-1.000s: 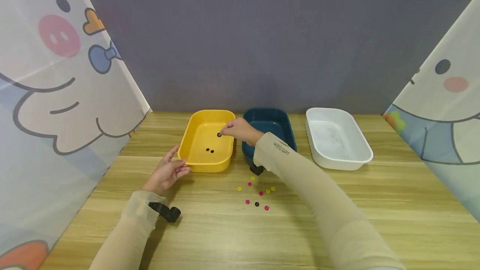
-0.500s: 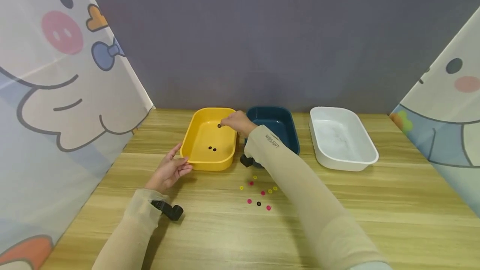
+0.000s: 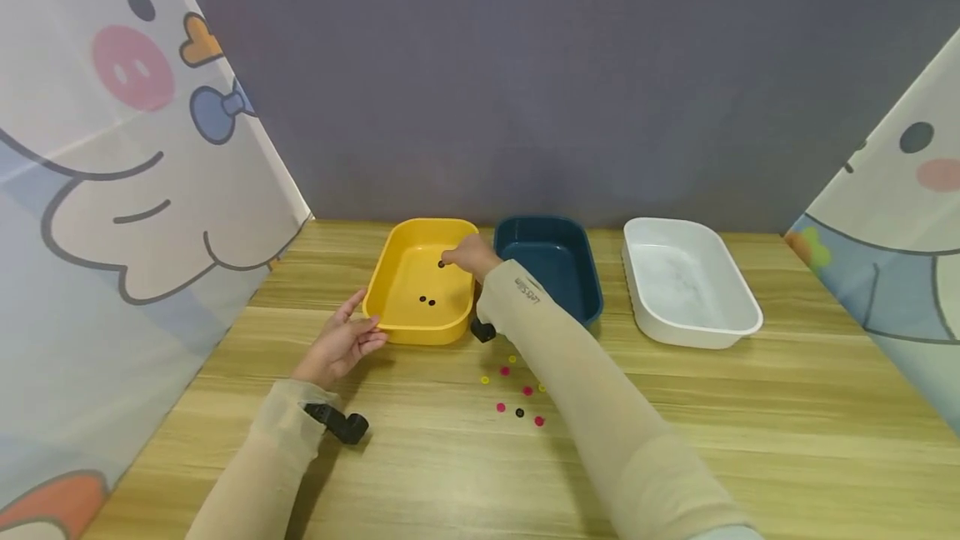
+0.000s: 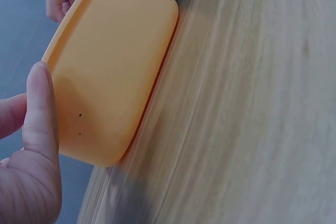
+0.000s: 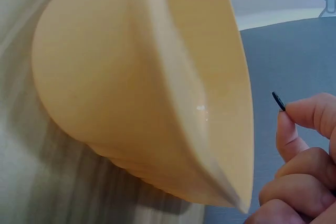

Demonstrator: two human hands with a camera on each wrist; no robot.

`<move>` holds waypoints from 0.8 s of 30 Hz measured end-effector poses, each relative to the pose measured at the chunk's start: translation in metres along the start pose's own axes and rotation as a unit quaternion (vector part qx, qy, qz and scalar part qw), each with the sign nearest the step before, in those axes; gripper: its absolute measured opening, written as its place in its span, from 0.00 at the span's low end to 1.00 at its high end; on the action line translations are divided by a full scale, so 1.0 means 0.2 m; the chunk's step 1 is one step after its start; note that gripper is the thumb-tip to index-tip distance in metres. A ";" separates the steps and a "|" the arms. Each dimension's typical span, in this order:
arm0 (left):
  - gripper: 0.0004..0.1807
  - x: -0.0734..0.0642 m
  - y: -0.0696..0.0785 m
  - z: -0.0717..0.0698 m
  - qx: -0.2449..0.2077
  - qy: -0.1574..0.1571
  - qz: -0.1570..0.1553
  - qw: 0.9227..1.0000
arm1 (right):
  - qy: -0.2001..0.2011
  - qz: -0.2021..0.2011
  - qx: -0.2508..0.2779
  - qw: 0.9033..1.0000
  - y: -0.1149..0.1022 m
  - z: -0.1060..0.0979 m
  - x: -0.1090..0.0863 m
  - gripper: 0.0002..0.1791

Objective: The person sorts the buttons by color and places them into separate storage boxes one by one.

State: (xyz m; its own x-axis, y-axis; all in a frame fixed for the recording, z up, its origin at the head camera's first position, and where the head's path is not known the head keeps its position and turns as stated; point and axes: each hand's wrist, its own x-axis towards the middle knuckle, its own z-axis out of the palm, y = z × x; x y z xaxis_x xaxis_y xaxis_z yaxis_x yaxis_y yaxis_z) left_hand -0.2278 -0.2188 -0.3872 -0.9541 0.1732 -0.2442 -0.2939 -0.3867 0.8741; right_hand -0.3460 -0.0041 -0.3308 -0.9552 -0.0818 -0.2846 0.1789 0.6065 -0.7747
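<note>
A black button (image 5: 279, 100) is pinched between thumb and index finger of my right hand (image 3: 471, 257), its other fingers curled in the right wrist view. That hand is over the right side of the yellow tray (image 3: 420, 328). Two more black buttons (image 3: 427, 301) lie on the tray's floor. At the tray's near left corner, my left hand (image 3: 341, 347) touches the rim with fairly straight fingers; its thumb (image 4: 41, 103) lies against the outer wall in the left wrist view.
A dark blue tray (image 3: 558, 269), partly behind my right forearm, and a white tray (image 3: 697, 336) stand to the right. Pink buttons (image 3: 528, 391), yellow buttons (image 3: 485, 380) and a black button (image 3: 520, 412) lie on the wooden table. A grey panel (image 3: 525, 82) rises behind.
The right hand stays over the yellow tray with the black button, while its forearm has swung slightly left. The head view has shifted a little. The left hand keeps its place at the tray corner.
</note>
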 end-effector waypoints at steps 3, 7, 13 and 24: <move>0.40 0.00 0.00 0.00 -0.007 0.000 -0.004 1.000 | 0.005 0.008 0.013 1.000 0.02 0.02 0.01 0.12; 0.40 0.00 -0.01 0.00 -0.011 0.001 -0.002 1.000 | 0.000 0.008 0.018 1.000 0.04 0.04 0.02 0.14; 0.40 0.01 -0.01 0.01 0.005 -0.003 -0.003 1.000 | -0.006 0.006 0.023 1.000 0.04 0.02 0.00 0.15; 0.41 0.00 0.01 0.01 0.013 0.000 -0.005 1.000 | -0.079 -0.049 -0.025 0.995 0.04 -0.07 -0.13 0.15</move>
State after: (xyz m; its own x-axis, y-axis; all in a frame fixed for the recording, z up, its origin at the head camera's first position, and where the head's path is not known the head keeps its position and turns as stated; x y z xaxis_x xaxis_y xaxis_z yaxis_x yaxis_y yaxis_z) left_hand -0.2290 -0.2184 -0.3849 -0.9508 0.1778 -0.2536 -0.3028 -0.3612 0.8820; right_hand -0.3223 0.0135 -0.3224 -0.9174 -0.2643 -0.2974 0.0703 0.6280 -0.7750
